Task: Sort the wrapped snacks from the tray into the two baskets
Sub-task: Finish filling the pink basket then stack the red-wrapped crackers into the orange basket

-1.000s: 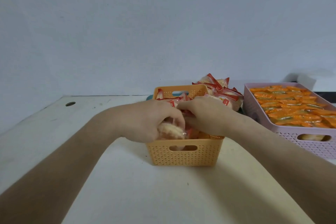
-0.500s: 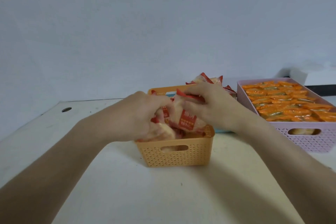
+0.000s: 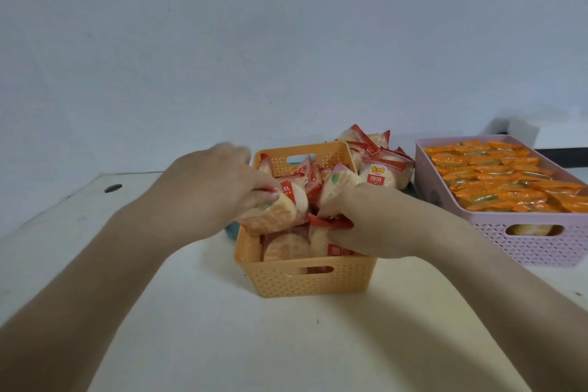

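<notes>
An orange basket stands at the table's middle, full of red-and-white wrapped rice crackers. My left hand reaches in from the left and grips a wrapped cracker over the basket's left rim. My right hand is inside the basket's right side, fingers curled round a packet that stands tilted above the others. Behind the basket, more red-and-white packets are heaped on a teal tray, mostly hidden. To the right, a pink basket holds several orange packets.
The white tabletop extends toward me, with a round cable hole at the far left. A plain pale wall stands behind. A white box sits behind the pink basket at the far right.
Both hands stayed in the orange basket handling packets. The right hand lowered from the raised packet to the basket's right side; the left hand now holds a cracker over the left rim.
</notes>
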`<state>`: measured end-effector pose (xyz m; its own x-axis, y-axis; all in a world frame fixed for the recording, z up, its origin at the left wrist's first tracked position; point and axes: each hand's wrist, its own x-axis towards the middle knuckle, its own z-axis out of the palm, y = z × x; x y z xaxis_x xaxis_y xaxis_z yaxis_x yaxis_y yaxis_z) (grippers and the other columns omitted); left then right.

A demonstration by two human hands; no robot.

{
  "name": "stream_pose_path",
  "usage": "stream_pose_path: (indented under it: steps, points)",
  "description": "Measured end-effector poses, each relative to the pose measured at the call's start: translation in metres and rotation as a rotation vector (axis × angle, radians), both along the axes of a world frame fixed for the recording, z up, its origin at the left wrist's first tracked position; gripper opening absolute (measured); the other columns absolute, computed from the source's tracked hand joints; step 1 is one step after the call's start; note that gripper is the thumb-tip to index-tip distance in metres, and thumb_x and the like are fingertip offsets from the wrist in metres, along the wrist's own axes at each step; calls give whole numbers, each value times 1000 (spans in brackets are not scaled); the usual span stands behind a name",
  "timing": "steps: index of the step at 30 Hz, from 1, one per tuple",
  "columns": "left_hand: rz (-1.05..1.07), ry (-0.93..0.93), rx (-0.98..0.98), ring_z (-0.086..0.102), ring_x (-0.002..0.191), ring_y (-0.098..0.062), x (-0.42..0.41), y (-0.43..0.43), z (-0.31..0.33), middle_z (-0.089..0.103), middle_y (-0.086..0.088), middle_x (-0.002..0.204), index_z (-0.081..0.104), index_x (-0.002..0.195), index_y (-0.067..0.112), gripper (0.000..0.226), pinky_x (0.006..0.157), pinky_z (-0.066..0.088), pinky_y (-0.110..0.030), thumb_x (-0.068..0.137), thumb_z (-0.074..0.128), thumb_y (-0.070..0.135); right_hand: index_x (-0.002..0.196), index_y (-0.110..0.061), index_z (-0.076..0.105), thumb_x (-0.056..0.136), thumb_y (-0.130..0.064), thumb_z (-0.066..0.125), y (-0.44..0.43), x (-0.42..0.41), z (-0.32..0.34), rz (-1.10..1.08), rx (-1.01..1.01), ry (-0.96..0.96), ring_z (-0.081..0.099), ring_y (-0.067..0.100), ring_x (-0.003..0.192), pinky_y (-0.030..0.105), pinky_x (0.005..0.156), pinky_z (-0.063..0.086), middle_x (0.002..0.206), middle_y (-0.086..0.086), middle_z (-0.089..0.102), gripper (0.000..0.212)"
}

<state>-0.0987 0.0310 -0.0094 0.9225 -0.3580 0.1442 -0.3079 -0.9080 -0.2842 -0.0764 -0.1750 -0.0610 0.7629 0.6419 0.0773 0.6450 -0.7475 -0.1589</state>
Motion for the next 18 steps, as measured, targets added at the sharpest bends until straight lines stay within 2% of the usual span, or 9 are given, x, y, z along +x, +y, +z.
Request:
stream_pose_path:
  steps: [3, 5, 6, 9, 11, 12, 14, 16, 18]
  points:
    - [31, -5, -7, 59, 99, -15, -10, -5, 5, 63, 13, 99, 45, 129, 61, 35, 77, 43, -28, 98, 29, 56, 108, -34, 62, 95, -29, 46, 0, -2, -6, -17, -8, -64, 60, 15, 87, 35, 70, 55, 97, -11, 63, 21]
    - [-41, 18, -148, 62, 89, -10, -9, 3, 0, 64, 17, 80, 50, 123, 63, 30, 74, 44, -26, 96, 40, 52, 111, -36, 61, 94, -29, 45, 1, -3, -11, -23, 19, -125, 61, 18, 90, 37, 71, 54, 98, -11, 65, 24]
    - [-66, 80, -278, 64, 84, -9, -5, 9, -3, 66, 17, 79, 54, 117, 64, 29, 77, 47, -26, 94, 49, 48, 112, -35, 60, 92, -29, 45, 1, -3, -13, -33, 34, -154, 62, 19, 91, 38, 71, 53, 99, -10, 66, 26]
    - [-59, 305, -576, 64, 93, -1, 2, 27, -15, 63, 24, 113, 62, 109, 60, 34, 92, 50, -30, 82, 70, 41, 104, -31, 60, 90, -27, 45, 2, -4, -21, -33, 82, -211, 62, 19, 87, 36, 68, 50, 94, -7, 67, 22]
    - [-71, 376, -616, 58, 103, 4, 3, 31, -26, 57, 31, 113, 69, 104, 48, 35, 96, 49, -31, 69, 73, 50, 92, -29, 57, 90, -30, 44, 2, -6, -22, -31, 80, -226, 61, 18, 79, 33, 64, 41, 85, -7, 65, 13]
    - [-96, 366, -644, 58, 103, 3, 3, 29, -30, 58, 31, 111, 72, 100, 44, 32, 94, 50, -31, 69, 74, 49, 90, -29, 56, 90, -32, 43, 2, -6, -22, -34, 72, -221, 60, 18, 78, 33, 65, 37, 82, -7, 63, 13]
    - [-159, 255, -721, 62, 96, 0, 3, 27, -32, 64, 26, 100, 74, 88, 42, 15, 85, 53, -31, 81, 75, 29, 91, -27, 57, 90, -33, 42, 4, -5, -23, -40, 42, -220, 58, 18, 77, 32, 71, 33, 79, -9, 59, 17]
    - [-157, 150, -720, 63, 92, 1, 1, 28, -28, 67, 24, 93, 69, 86, 46, 29, 80, 54, -28, 87, 70, 16, 91, -25, 58, 91, -34, 42, 5, -5, -23, -41, 12, -220, 55, 19, 75, 28, 67, 29, 75, -10, 53, 18]
    - [-146, 201, -691, 65, 94, -1, -1, 28, -24, 68, 20, 97, 58, 98, 51, 40, 83, 55, -30, 86, 71, 15, 89, -22, 57, 91, -32, 43, 6, -5, -23, -40, 5, -210, 53, 19, 73, 27, 57, 24, 71, -10, 47, 17]
